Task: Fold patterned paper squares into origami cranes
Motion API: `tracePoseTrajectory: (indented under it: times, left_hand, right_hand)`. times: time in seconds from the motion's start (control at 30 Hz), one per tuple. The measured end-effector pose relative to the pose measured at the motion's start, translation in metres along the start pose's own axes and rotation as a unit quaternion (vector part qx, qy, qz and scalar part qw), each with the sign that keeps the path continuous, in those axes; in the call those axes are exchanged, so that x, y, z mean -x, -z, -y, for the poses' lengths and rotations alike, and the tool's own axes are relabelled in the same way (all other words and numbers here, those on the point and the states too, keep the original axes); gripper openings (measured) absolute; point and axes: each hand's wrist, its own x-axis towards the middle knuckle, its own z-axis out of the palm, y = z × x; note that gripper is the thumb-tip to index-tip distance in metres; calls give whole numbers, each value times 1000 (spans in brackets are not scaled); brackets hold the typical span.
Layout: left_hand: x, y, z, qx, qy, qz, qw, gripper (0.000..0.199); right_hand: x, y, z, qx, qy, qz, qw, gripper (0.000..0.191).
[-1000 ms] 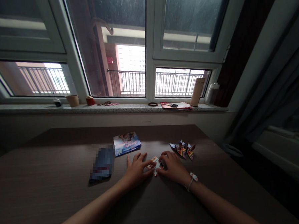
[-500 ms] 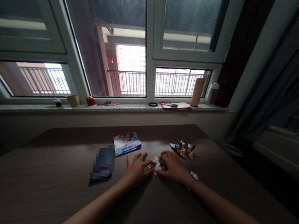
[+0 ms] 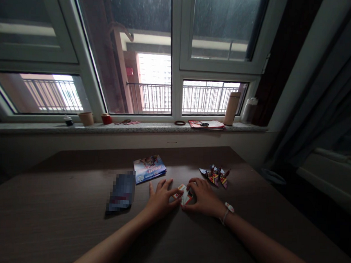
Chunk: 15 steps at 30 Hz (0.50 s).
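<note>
A small folded piece of white, red and green paper (image 3: 184, 195) lies on the brown table between my hands. My left hand (image 3: 161, 197) has its thumb and index finger on the paper's left side, its other fingers spread on the tabletop. On the right side, my right hand (image 3: 204, 197) curves its fingers and thumb around the paper's edge. Just behind my right hand stand several folded paper pieces (image 3: 216, 175). A blue printed booklet (image 3: 149, 168) lies behind my left hand, with a dark, pixelated object (image 3: 121, 193) to its left.
Beyond the brown table (image 3: 72, 189), a stone windowsill (image 3: 158, 127) bears a tan cylinder (image 3: 232, 108), a white bottle (image 3: 249, 110), red papers with scissors (image 3: 207, 125), a dark ring (image 3: 180, 123), a brown cup (image 3: 86, 119) and a red spool (image 3: 106, 119).
My right thumb has shifted slightly down at the paper's lower edge, and the paper's lower part looks flatter. My left hand has hardly moved.
</note>
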Motion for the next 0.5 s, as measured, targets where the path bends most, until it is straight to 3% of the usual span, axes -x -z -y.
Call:
tracePoseTrajectory:
  times: [0.17,0.33,0.5]
  left_hand:
    - [0,0,0,2,-3,0,1000,29]
    - [1,-1,0,-2,-7,-5,1000,28]
    - [1,0,-1,-4,-6,-4,1000,28]
  right_hand:
    - [-1,-2,-9,-30,3,8,1000,66]
    - [-6,-5,-14,-61,-10,-20,998,23]
    - [-7,-7,-7,-37,-17,-53,998,15]
